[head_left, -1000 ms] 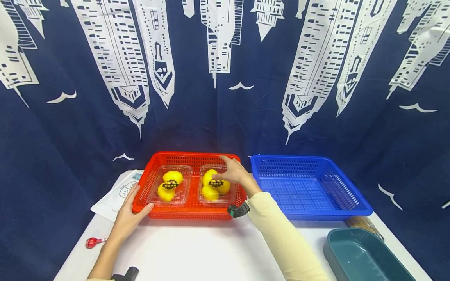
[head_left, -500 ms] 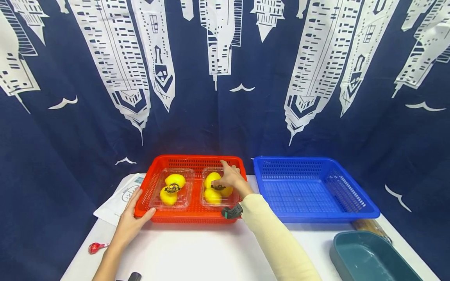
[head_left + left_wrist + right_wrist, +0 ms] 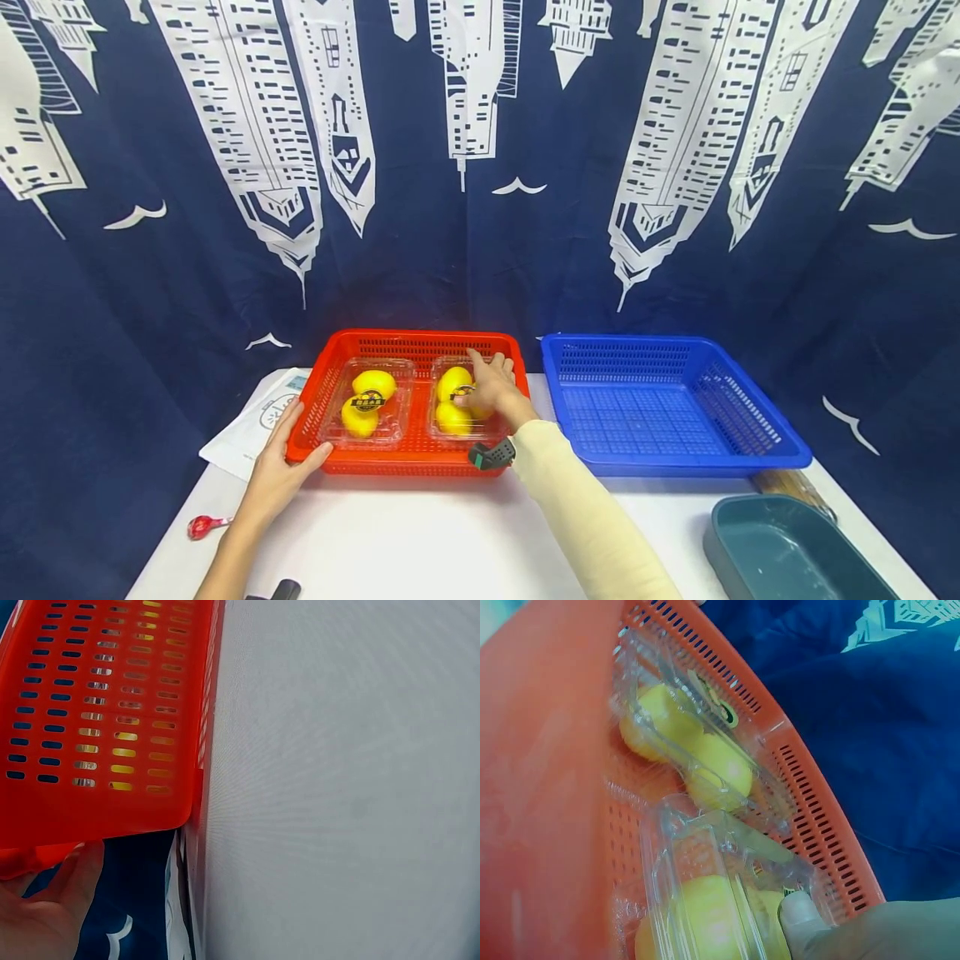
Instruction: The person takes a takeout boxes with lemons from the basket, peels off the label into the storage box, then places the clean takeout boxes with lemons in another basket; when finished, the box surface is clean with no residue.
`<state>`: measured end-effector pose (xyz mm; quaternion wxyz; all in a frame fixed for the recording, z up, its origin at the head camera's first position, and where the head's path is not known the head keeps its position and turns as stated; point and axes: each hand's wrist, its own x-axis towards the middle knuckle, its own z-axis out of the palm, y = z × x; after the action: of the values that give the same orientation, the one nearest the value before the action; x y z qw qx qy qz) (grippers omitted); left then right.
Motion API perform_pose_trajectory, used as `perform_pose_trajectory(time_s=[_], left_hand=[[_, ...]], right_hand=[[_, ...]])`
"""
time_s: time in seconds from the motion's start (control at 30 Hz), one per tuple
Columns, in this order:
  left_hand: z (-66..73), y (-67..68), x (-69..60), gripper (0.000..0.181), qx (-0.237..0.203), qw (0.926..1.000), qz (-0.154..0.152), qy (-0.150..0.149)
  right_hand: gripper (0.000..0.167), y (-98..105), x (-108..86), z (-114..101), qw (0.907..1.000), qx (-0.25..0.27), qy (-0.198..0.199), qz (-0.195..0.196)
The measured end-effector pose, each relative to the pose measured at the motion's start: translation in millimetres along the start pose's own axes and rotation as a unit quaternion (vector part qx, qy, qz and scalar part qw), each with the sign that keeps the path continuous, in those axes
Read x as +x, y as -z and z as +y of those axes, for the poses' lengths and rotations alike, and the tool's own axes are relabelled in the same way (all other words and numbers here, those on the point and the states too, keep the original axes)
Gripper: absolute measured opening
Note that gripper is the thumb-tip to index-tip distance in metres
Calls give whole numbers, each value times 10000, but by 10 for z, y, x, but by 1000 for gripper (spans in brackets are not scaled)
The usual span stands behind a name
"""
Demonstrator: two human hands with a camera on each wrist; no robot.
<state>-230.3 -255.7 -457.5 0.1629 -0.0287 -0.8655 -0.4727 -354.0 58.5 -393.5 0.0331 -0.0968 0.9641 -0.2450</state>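
Two clear boxes of yellow fruit, the left box (image 3: 368,402) and the right box (image 3: 450,429), lie side by side in a red basket (image 3: 405,458). Over the right box is my right hand (image 3: 495,390), its fingers spread and its thumb touching the lid; the right wrist view shows this thumb (image 3: 801,911) against the clear plastic (image 3: 727,862). Its fingertips at the far side are partly hidden. My left hand (image 3: 277,475) rests against the basket's left front corner with straight fingers and thumb apart. In the left wrist view, that hand (image 3: 49,915) touches the red rim (image 3: 82,825).
A blue basket (image 3: 675,462) stands right of the red one, with a teal tub (image 3: 787,542) at the right front. A white printed bag (image 3: 247,429) lies behind my left hand, and a red-wrapped lollipop (image 3: 200,527) is at the left. A patterned dark blue cloth (image 3: 465,250) hangs behind.
My right hand has come down from above the right box onto its lid. The left hand keeps its place at the basket's corner, while the head view has shifted slightly.
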Motion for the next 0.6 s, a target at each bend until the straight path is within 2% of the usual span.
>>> perform_pose_trajectory(time_s=[0.17, 0.4, 0.6], left_hand=[[-6, -6, -5, 83, -14, 10000, 10, 13], [-19, -9, 9, 84, -1, 10000, -21, 55], [-22, -11, 5, 84, -3, 10000, -5, 24]], right_hand=[[97, -68, -5, 33, 9997, 149, -45, 162], [114, -96, -9, 37, 9977, 583, -298, 168], [123, -109, -31, -24, 9982, 238, -524, 196]])
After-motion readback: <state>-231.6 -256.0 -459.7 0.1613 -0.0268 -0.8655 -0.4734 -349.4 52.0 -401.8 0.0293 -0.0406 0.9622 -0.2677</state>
